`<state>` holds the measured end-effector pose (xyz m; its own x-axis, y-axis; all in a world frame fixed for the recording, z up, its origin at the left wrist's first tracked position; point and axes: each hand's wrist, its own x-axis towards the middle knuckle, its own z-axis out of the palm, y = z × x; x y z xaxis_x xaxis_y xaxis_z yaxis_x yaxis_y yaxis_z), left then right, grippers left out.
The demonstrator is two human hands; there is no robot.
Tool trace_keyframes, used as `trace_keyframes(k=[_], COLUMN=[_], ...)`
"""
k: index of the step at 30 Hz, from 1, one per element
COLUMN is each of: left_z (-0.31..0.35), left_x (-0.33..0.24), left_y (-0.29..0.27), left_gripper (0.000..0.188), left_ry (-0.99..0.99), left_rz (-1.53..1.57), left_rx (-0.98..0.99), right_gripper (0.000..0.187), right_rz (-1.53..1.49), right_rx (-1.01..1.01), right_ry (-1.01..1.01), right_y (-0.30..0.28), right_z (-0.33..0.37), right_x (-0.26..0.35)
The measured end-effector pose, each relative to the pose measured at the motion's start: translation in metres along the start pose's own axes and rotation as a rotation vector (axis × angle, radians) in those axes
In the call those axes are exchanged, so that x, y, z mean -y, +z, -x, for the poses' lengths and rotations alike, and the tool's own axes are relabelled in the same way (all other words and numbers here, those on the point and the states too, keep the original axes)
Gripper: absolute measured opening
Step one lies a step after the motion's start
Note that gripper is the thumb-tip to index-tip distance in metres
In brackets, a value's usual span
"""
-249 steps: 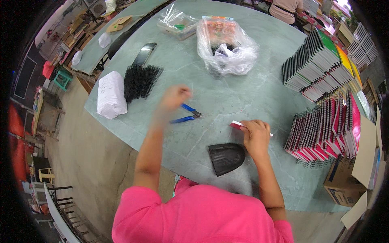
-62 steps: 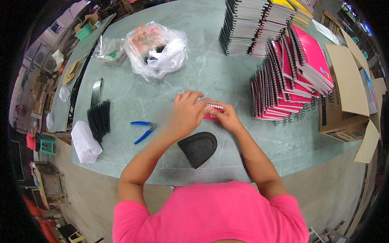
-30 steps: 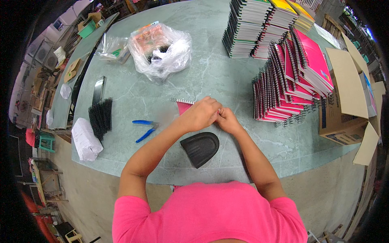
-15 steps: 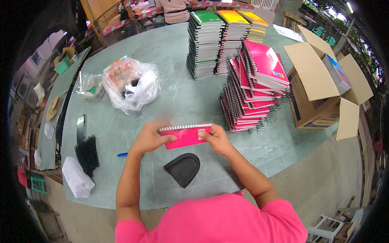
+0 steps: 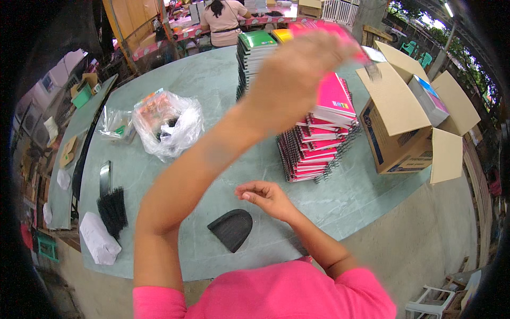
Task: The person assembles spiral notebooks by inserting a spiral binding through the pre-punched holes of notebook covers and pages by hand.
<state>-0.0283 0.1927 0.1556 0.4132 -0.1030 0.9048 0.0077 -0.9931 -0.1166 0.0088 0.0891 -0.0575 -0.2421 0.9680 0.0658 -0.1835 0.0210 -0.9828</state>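
My left hand [image 5: 300,77] is raised across the table, blurred, its fingers wrapped on a pink spiral notebook [image 5: 348,40] that is also smeared by motion. It is over the top of the stack of pink spiral notebooks [image 5: 311,146], hiding part of it. My right hand [image 5: 267,199] hovers over the table in front of my body with thumb and fingers apart, holding nothing. Just below it lies a black rounded block [image 5: 231,229]. Behind the raised hand stand a stack with green covers [image 5: 260,38] and one with yellow covers [image 5: 281,35], both partly hidden.
An open cardboard box [image 5: 398,138] with books [image 5: 427,98] inside stands at the right. Leftward on the green table [image 5: 159,183] are a plastic bag [image 5: 170,125], black wire spirals [image 5: 112,212] and a white wrapped bundle [image 5: 100,239]. A person [image 5: 226,24] sits beyond the table.
The notebook, held by both hands before, has gone up and right in my left hand to the pink stack. My right hand has let go. My left forearm now covers the blue pen's place.
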Motion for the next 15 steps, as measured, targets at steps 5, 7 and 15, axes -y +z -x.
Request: trace_keyframes(k=[5,7,15], left_z=[0.032,0.026,0.103], left_x=[-0.019,-0.016,0.053], left_y=[0.063,0.051,0.020], left_gripper=[0.042,0.043,0.026], left_ry=[-0.193,-0.282,-1.387], left_rz=[-0.170,-0.042,0.820], left_rx=[0.469,0.467,0.148], right_gripper=[0.025,0.022,0.053], right_rz=[0.309,0.435,0.147], right_rx=[0.055,0.103,-0.837], right_ry=[-0.055,-0.285,-0.354], right_y=[-0.025,-0.048,-0.188], right_z=[0.040,0.074,0.077], right_x=[0.055,0.101,0.118])
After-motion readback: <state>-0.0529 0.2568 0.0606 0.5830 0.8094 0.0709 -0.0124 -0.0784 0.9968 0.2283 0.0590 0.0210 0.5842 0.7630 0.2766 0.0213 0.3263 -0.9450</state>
